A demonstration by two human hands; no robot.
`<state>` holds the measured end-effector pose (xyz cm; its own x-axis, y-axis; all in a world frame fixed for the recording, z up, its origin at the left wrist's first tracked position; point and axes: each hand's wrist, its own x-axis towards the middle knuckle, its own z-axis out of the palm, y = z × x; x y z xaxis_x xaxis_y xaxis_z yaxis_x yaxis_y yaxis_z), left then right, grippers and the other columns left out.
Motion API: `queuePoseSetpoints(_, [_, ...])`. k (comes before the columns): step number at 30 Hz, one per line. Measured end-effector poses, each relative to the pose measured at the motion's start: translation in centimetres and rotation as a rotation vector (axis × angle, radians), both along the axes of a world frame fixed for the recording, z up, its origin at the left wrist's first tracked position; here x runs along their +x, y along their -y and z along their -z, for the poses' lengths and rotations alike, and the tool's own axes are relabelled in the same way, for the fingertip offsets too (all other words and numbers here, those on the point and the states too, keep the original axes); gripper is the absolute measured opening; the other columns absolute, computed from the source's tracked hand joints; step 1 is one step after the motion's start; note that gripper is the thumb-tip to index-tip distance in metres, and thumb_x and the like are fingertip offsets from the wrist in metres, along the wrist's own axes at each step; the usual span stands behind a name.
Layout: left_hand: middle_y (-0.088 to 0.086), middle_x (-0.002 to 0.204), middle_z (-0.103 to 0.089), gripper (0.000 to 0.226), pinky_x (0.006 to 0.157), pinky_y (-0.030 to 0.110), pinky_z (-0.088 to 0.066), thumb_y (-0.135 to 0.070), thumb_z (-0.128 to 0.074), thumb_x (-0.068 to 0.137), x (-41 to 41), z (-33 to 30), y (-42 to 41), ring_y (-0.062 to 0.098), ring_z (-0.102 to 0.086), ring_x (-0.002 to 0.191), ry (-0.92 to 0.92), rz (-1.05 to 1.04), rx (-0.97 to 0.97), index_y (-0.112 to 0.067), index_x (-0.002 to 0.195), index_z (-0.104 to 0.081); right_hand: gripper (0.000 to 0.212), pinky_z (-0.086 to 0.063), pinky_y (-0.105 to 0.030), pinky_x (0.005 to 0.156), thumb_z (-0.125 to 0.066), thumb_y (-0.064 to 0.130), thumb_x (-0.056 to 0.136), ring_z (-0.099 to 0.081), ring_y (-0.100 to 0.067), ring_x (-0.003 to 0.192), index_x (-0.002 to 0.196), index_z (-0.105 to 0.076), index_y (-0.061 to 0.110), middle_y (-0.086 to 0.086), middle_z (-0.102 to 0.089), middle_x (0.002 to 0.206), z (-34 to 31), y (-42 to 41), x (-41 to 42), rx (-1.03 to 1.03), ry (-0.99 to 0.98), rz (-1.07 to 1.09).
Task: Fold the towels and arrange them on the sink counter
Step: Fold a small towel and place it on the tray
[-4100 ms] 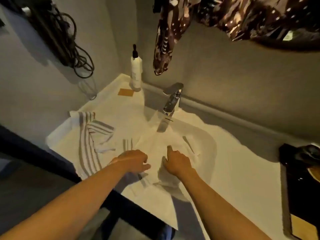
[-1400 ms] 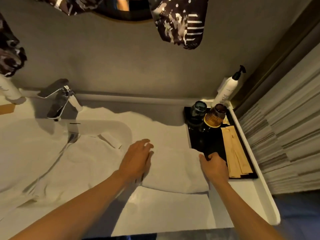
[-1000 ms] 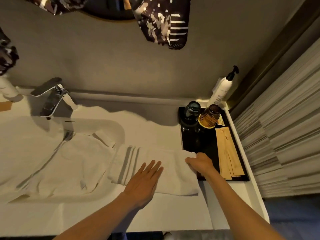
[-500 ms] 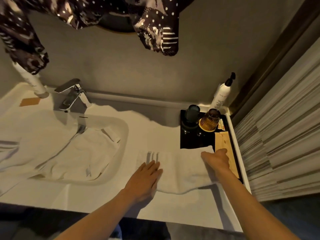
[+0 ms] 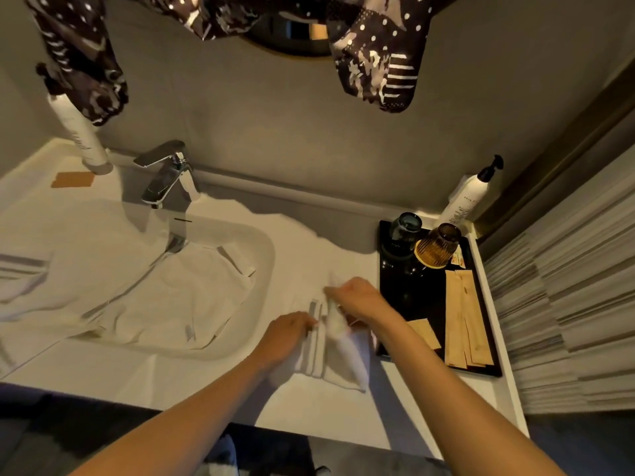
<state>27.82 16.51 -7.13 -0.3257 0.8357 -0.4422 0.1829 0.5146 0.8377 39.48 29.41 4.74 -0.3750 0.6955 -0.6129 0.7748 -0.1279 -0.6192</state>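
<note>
A small white towel with grey stripes [image 5: 330, 352] lies on the white sink counter [image 5: 206, 383] between the basin and the black tray. My right hand [image 5: 357, 298] grips its right edge and holds that edge lifted over the towel's middle. My left hand [image 5: 287, 333] rests with bent fingers on the striped left end. A second white towel [image 5: 165, 290] lies spread and crumpled in the basin, under the tap. Another striped towel [image 5: 20, 273] shows at the far left edge.
A chrome tap [image 5: 165, 173] stands behind the basin. A black tray [image 5: 405, 290] at the right carries two tumblers and paper sachets, with a pump bottle [image 5: 470, 194] behind it. A white bottle [image 5: 82, 132] stands back left. Dark patterned cloth [image 5: 374, 60] hangs overhead.
The view swung right from the basin. My right hand, which was at the towel's right edge by the tray, has lifted that edge leftwards over the towel. My left hand stays on the striped end.
</note>
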Motion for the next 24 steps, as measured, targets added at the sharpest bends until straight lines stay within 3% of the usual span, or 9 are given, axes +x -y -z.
queuePoseSetpoints(1, [0.020,0.121,-0.066,0.055,0.087,0.014,-0.046,-0.070,-0.055,0.080,-0.5,0.6,-0.5,0.022,-0.059,0.104,0.130,-0.150,-0.020,-0.016,0.087,-0.067,0.048,-0.054,-0.031,0.052,-0.063,0.048,0.089,-0.068,-0.031,0.065,0.087,-0.065,-0.001,-0.017,-0.070,0.079,0.7,0.9,-0.7,-0.142,-0.050,0.040])
queuePoseSetpoints(3, [0.014,0.115,-0.069,0.046,0.085,0.029,-0.048,-0.054,-0.047,0.094,-1.2,-1.2,-0.6,0.027,-0.063,0.101,0.074,-0.329,-0.069,-0.013,0.100,-0.067,0.048,-0.060,-0.042,0.059,-0.057,0.044,0.094,-0.071,-0.038,0.073,0.091,-0.066,-0.003,-0.019,-0.072,0.082,2.4,2.0,-0.8,-0.242,-0.114,0.162])
queuePoseSetpoints(5, [0.005,0.115,-0.067,0.029,0.086,0.031,-0.045,-0.031,-0.044,0.101,-1.7,-1.8,-0.1,0.026,-0.062,0.105,-0.290,-0.316,-0.019,-0.015,0.119,-0.059,0.033,-0.060,-0.046,0.065,-0.049,0.028,0.095,-0.069,-0.033,0.072,0.086,-0.066,0.001,-0.013,-0.071,0.078,4.3,2.1,0.5,0.080,-0.035,0.124])
queuePoseSetpoints(7, [0.002,0.116,-0.064,0.026,0.090,0.031,-0.047,-0.023,-0.047,0.100,-1.5,-1.8,1.0,0.023,-0.061,0.105,-0.593,-0.182,0.158,-0.015,0.122,-0.057,0.026,-0.053,-0.036,0.060,-0.043,0.020,0.095,-0.063,-0.022,0.070,0.082,-0.063,0.009,-0.003,-0.067,0.079,6.1,2.5,2.1,0.453,0.091,-0.011])
queuePoseSetpoints(9, [0.004,0.125,-0.061,0.031,0.098,0.033,-0.045,-0.021,-0.053,0.096,-0.8,-0.2,1.8,0.024,-0.059,0.113,-0.745,0.157,0.281,-0.014,0.126,-0.058,0.023,-0.041,-0.033,0.056,-0.042,0.018,0.096,-0.058,-0.020,0.070,0.080,-0.059,0.013,0.000,-0.063,0.079,7.6,3.7,2.9,0.614,0.098,-0.192])
queuePoseSetpoints(12, [0.007,0.155,-0.039,0.048,0.119,0.040,-0.027,-0.027,-0.041,0.101,0.1,2.9,3.3,0.023,-0.036,0.143,-0.911,0.556,0.355,-0.012,0.146,-0.043,0.015,-0.045,-0.034,0.065,-0.051,0.010,0.090,-0.058,-0.023,0.084,0.091,-0.066,0.012,-0.004,-0.063,0.092,10.4,5.5,3.4,0.731,0.178,-0.519])
queuePoseSetpoints(16, [-0.001,0.164,-0.015,0.053,0.122,0.046,-0.013,-0.035,-0.021,0.106,-0.5,3.4,4.4,0.015,-0.014,0.151,-0.990,0.638,0.322,-0.020,0.156,-0.021,0.025,-0.050,-0.035,0.076,-0.050,0.006,0.089,-0.059,-0.023,0.097,0.104,-0.069,0.011,-0.004,-0.066,0.105,10.5,5.3,3.9,0.699,0.081,-0.446])
queuePoseSetpoints(21, [0.006,0.157,-0.036,0.058,0.118,0.052,-0.025,-0.028,-0.053,0.090,-0.4,2.1,2.5,0.026,-0.035,0.144,-1.066,0.705,0.337,-0.021,0.147,-0.041,0.020,-0.042,-0.032,0.059,-0.042,0.023,0.097,-0.064,-0.025,0.084,0.098,-0.060,0.014,-0.004,-0.066,0.099,7.8,5.1,5.7,0.754,0.327,-0.330])
queuePoseSetpoints(24, [0.008,0.142,-0.053,0.065,0.103,0.044,-0.046,-0.016,-0.072,0.068,0.3,1.5,2.2,0.028,-0.054,0.124,-1.080,0.794,0.418,-0.021,0.131,-0.056,0.026,-0.040,-0.032,0.063,-0.040,0.029,0.099,-0.066,-0.028,0.091,0.105,-0.057,0.011,-0.008,-0.068,0.103,7.3,5.8,6.4,0.643,0.513,-0.350])
